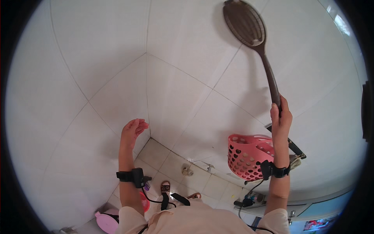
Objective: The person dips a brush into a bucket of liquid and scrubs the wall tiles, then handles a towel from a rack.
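My right hand (282, 113) is closed round the handle of a brown long-handled paddle (244, 22) and holds it up in front of the tiled wall. The paddle's broad oval head has a raised rim and pale streaks across its face; whether it is a mirror, a brush or something else cannot be told. Below that hand, a pink basket (244, 158) with round holes hangs by the wall, partly hidden behind my right forearm. My left hand (135, 128) hovers near the wall corner, fingers loosely bent, with nothing seen in it.
White tiled walls (179, 43) meet in a corner ahead. Floor tiles (156, 154) hold a drain fitting (187, 170) near a small wall tap (210, 167). At lower left stands a pink lidded container (107, 221). A dark rail (297, 148) sits behind the basket, and a counter (311, 204) lies at lower right.
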A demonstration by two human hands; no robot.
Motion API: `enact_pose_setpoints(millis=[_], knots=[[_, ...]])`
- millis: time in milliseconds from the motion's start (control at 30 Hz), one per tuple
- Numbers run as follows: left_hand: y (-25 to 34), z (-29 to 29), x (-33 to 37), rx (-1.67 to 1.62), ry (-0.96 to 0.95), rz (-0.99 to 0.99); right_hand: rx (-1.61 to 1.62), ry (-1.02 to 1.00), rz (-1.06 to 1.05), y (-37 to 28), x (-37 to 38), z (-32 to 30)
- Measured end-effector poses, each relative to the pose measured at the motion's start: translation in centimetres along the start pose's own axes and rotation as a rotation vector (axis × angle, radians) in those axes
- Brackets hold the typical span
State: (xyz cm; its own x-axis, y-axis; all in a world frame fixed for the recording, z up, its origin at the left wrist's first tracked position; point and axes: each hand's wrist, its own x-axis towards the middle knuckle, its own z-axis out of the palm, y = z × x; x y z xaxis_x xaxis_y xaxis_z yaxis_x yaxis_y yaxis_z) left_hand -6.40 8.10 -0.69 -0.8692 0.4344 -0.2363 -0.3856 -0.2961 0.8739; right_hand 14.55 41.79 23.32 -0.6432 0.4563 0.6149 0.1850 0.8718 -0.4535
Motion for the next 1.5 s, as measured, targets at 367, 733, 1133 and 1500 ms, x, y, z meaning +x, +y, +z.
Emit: enact_pose_setpoints(millis=[367,733,1133,1500], knots=[[-3.5,-1.5,-0.6,-0.182,0.059,-0.034,-0.274,-0.529,-0.18,6.9,-8.3,20.1],[-2.4,-3.7,-0.5,-0.232,0.085,0.017,0.143,0.051,0.111,2.2,0.9,-1.9],[-1.6,0.2,-0.5,-0.172,-0.058,-0.036,-0.616,-0.242,-0.128,2.9,-3.0,-9.8],[-0.1,3.0,0.4,-0.146,-0.095,-0.029,-0.596,-0.216,-0.125,8.1,-5.7,-14.7]])
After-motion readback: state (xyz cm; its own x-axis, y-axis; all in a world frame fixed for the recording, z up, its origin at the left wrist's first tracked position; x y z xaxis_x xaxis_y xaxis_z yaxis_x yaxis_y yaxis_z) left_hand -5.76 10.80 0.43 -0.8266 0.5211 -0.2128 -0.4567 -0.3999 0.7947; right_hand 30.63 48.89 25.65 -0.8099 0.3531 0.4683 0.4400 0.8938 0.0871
